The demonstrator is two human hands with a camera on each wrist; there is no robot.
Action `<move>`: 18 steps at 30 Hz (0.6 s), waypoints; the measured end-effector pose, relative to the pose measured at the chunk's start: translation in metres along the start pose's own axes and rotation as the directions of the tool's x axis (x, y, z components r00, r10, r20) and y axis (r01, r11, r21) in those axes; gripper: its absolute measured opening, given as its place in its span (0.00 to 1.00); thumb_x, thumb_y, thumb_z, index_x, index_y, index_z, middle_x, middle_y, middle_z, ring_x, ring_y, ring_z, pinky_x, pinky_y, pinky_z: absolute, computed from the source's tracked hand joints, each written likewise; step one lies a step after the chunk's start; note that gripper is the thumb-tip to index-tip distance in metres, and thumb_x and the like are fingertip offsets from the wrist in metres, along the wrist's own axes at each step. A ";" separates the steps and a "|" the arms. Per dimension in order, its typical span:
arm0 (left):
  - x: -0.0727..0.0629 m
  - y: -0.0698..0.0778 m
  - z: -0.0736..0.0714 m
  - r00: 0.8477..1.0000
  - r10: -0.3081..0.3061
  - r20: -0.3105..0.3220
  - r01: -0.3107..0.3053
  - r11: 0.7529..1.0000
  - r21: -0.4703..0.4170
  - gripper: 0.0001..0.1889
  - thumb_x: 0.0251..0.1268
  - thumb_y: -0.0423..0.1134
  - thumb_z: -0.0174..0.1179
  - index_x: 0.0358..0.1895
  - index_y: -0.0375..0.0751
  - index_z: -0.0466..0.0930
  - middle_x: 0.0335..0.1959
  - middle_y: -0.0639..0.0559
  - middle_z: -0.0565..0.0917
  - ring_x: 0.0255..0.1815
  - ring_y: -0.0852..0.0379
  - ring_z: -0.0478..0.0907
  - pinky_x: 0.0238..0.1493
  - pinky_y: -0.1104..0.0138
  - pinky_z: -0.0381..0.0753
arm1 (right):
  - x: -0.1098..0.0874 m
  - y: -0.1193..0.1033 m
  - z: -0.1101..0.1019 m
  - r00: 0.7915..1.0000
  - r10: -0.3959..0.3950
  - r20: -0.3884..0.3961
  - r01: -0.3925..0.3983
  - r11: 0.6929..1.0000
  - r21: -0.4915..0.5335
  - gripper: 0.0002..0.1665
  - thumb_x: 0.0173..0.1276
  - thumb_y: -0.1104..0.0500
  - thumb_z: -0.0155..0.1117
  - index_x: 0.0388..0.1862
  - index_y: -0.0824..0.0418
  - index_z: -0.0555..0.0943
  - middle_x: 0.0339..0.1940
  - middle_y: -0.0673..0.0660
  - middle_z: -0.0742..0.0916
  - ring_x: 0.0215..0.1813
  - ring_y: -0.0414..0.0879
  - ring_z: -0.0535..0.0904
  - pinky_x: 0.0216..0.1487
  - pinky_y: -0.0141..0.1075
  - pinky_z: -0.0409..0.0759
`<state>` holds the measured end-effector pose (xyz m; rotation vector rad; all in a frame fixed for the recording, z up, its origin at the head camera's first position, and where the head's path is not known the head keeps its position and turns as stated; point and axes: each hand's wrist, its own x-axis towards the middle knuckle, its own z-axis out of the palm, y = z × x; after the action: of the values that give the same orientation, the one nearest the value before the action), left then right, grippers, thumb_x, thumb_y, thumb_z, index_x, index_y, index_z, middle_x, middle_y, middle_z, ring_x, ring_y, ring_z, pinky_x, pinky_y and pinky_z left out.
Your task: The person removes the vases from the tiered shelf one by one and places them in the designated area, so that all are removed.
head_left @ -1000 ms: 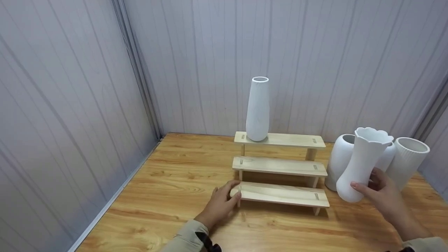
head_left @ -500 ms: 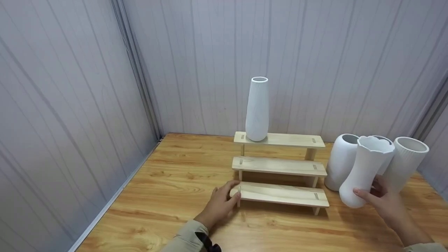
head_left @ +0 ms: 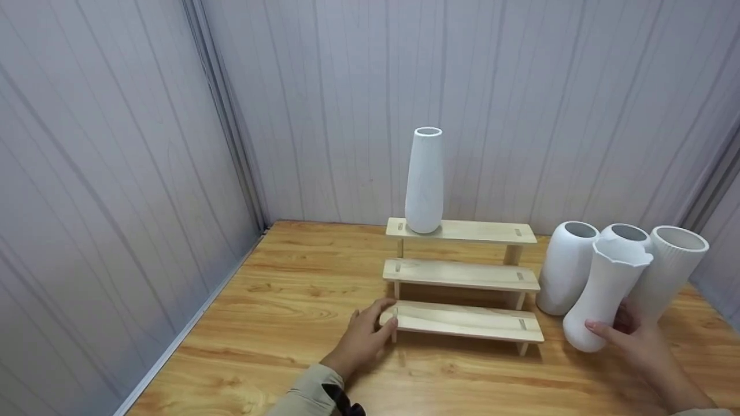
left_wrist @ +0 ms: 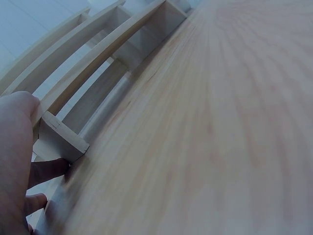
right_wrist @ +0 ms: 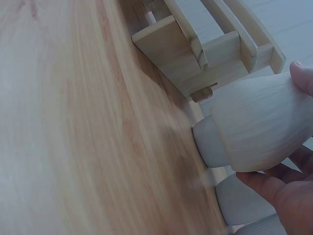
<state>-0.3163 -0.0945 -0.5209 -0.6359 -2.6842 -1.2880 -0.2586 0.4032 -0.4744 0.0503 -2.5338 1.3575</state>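
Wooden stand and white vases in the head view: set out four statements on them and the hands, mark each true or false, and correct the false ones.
1. The right hand holds a white vase with a scalloped rim. True.
2. The left hand holds the left end of the pale wooden three-tier stand. True.
3. The tall, tapered white vase stands on the bottom shelf. False: it stands on the top shelf.
4. The white ribbed vase is left of the stand. False: it is to the right.
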 end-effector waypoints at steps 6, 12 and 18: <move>-0.002 0.000 0.000 1.000 -0.011 0.016 0.011 1.000 -0.009 0.26 0.79 0.58 0.49 0.72 0.54 0.68 0.71 0.52 0.74 0.74 0.47 0.66 0.76 0.36 0.39 | 0.000 0.007 0.003 1.000 0.031 -0.002 -0.031 1.000 -0.002 0.44 0.70 0.53 0.71 0.74 0.72 0.60 0.51 0.36 0.77 0.47 0.19 0.70 0.46 0.17 0.71; -0.002 0.001 -0.001 1.000 -0.016 0.011 0.016 1.000 -0.006 0.26 0.78 0.58 0.49 0.72 0.54 0.68 0.71 0.52 0.73 0.74 0.46 0.66 0.76 0.37 0.39 | 0.000 0.013 0.005 0.996 0.094 0.007 -0.094 0.995 0.019 0.49 0.70 0.50 0.71 0.76 0.72 0.57 0.55 0.42 0.77 0.47 0.19 0.69 0.45 0.17 0.70; -0.002 0.001 -0.001 1.000 -0.010 0.005 0.010 1.000 0.006 0.26 0.78 0.58 0.50 0.72 0.54 0.68 0.71 0.52 0.74 0.74 0.46 0.67 0.77 0.37 0.40 | -0.003 0.018 0.008 0.991 0.135 0.000 -0.135 0.988 0.070 0.50 0.69 0.51 0.72 0.77 0.71 0.55 0.51 0.35 0.74 0.47 0.21 0.70 0.46 0.17 0.71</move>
<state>-0.3144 -0.0950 -0.5198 -0.6271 -2.6975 -1.2817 -0.2606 0.4064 -0.4940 -0.1130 -2.5261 1.4941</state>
